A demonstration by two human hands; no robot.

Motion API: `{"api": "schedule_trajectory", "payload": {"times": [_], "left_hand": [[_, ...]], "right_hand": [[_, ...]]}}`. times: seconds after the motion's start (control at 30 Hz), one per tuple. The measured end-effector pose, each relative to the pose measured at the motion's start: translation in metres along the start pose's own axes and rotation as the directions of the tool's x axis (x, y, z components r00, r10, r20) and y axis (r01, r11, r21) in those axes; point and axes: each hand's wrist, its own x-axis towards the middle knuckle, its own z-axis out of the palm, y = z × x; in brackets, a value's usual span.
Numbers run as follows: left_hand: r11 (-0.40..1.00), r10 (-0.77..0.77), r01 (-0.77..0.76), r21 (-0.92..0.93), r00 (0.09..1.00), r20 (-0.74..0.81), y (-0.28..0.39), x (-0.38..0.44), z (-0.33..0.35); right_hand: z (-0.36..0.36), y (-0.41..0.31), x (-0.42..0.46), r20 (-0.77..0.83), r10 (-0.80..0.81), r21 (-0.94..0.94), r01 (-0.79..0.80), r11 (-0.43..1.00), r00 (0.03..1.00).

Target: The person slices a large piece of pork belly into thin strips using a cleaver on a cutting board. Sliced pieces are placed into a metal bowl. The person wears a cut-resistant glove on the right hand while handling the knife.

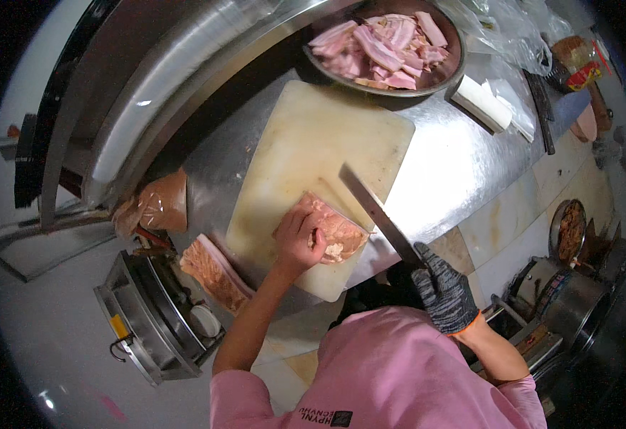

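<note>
My bare left hand (299, 242) presses with curled fingers on a slab of pork belly (339, 230), gripping its left side. The slab lies near the close end of a white cutting board (334, 134). My right hand (444, 292), in a grey knit glove with an orange cuff, holds a long-bladed knife (380, 214) by its handle. The blade is raised to the right of the slab, its tip pointing away from me, apart from the meat. A second pork belly slab (216, 272) lies left of the board, partly behind my left forearm.
A metal bowl (339, 86) of sliced pork belly stands beyond the board on the steel table (200, 150). Beside it are a white roll (482, 104) and clear plastic bags (500, 27). A plastic-wrapped brown item (162, 201) lies left. Metal pots (570, 300) stand right.
</note>
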Motion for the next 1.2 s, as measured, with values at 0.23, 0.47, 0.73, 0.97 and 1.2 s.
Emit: {"api": "schedule_trajectory", "payload": {"times": [0.23, 0.47, 0.73, 0.97, 1.2], "left_hand": [[0.992, 0.081, -0.097, 0.079, 0.979, 0.186, -0.015, -0.005, -0.010], [0.994, 0.075, -0.090, 0.061, 0.975, 0.209, -0.018, -0.018, -0.007], [0.996, 0.058, -0.071, 0.058, 0.978, 0.201, -0.021, -0.026, -0.001], [0.995, 0.067, -0.078, 0.061, 0.983, 0.169, -0.019, -0.020, -0.001], [0.994, 0.054, -0.073, 0.086, 0.978, 0.203, -0.022, -0.018, 0.002]], "right_hand": [[0.009, -0.021, 0.004, 0.200, -0.150, -0.046, 0.162, 0.986, 0.968], [0.017, -0.033, 0.028, 0.344, -0.171, -0.094, 0.215, 0.972, 0.923], [0.026, -0.028, 0.032, 0.358, -0.202, -0.128, 0.262, 0.957, 0.912], [0.019, -0.032, 0.042, 0.372, -0.146, -0.145, 0.212, 0.966, 0.917], [0.004, -0.040, 0.037, 0.274, -0.156, -0.235, 0.223, 0.946, 0.949]]}}
